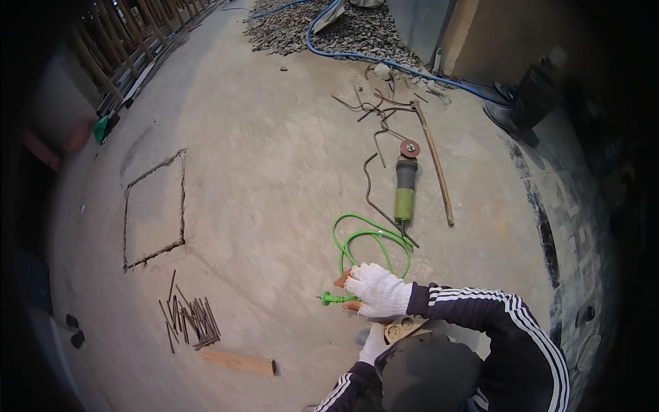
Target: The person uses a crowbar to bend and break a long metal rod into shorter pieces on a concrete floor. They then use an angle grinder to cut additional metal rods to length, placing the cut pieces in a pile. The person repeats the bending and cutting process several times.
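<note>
My right hand (382,291), in a white fingertip-less glove, has its fingers closed on a green plug (333,299) whose prongs point left. From it, a bright green cord (351,235) loops over the concrete to an angle grinder (405,192) with a green and dark grey body. The grinder lies with its reddish disc (410,148) at the far end. My left hand (374,344), also gloved, is at a beige socket strip (401,330) with round outlets, seemingly gripping it; most of its fingers are hidden. A dark rounded shape covers part of the strip's near side.
Bent rebar pieces (379,113) and a long rusty rod (434,165) lie beyond and beside the grinder. Short cut bars (192,319) and a wooden block (238,362) are at left, near a rectangular groove (184,199). Gravel (281,31), a blue hose (412,70) and boots (518,113) are farther off.
</note>
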